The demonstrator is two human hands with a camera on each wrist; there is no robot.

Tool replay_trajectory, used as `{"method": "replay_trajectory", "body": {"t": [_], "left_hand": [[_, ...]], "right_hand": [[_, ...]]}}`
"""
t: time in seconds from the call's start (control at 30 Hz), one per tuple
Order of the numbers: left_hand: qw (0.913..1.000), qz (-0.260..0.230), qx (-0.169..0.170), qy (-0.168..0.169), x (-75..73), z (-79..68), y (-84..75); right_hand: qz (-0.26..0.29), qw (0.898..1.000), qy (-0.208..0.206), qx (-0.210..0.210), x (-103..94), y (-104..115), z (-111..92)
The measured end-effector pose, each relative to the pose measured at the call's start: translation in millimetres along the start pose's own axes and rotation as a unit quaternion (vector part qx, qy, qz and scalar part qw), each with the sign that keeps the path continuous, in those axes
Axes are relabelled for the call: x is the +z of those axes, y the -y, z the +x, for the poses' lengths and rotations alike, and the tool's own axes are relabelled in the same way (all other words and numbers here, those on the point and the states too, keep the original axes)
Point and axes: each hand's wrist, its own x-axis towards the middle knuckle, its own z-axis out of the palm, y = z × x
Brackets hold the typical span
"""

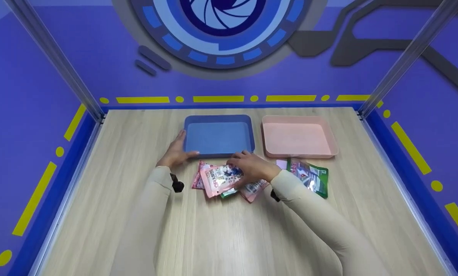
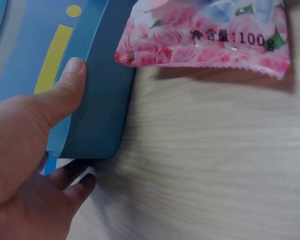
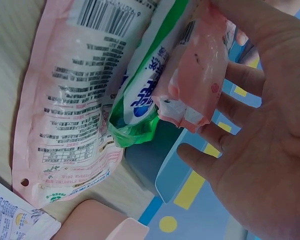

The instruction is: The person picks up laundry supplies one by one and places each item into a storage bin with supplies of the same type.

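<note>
My left hand (image 1: 175, 152) holds the near left corner of the blue tray (image 1: 221, 155), thumb against its front wall and fingers by its left side. In front of that tray, my right hand (image 1: 254, 167) grips a pink-and-white packet (image 1: 217, 181) at its right part. Under and beside this packet lie a rose-printed packet (image 2: 205, 42) marked 100g, a green-and-white packet (image 3: 149, 80) and a pink packet with a barcode (image 3: 77, 120). In the right wrist view the fingers are partly hidden behind the gripped packet.
A pink tray (image 1: 301, 156) stands to the right of the blue one. Before it lies a green-edged packet (image 1: 320, 180), partly covered by the right forearm, with a pale packet (image 1: 281, 164) beside it. Blue-purple panels (image 1: 79, 76) enclose the wooden table (image 1: 213, 241).
</note>
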Motion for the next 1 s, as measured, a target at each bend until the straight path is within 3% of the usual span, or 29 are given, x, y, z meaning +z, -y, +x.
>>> {"method": "replay_trajectory", "body": {"t": [0.43, 1.0], "left_hand": [[0.9992, -0.015, -0.036, 0.004, 0.3, -0.2, 2.2], [0.9991, -0.011, -0.039, 0.010, -0.7, 0.5, 1.5]], "right_hand": [[0.014, 1.000, 0.012, 0.001, -3.5, -0.4, 0.9], [0.017, 1.000, 0.023, 0.004, -5.8, 0.5, -0.5]]}}
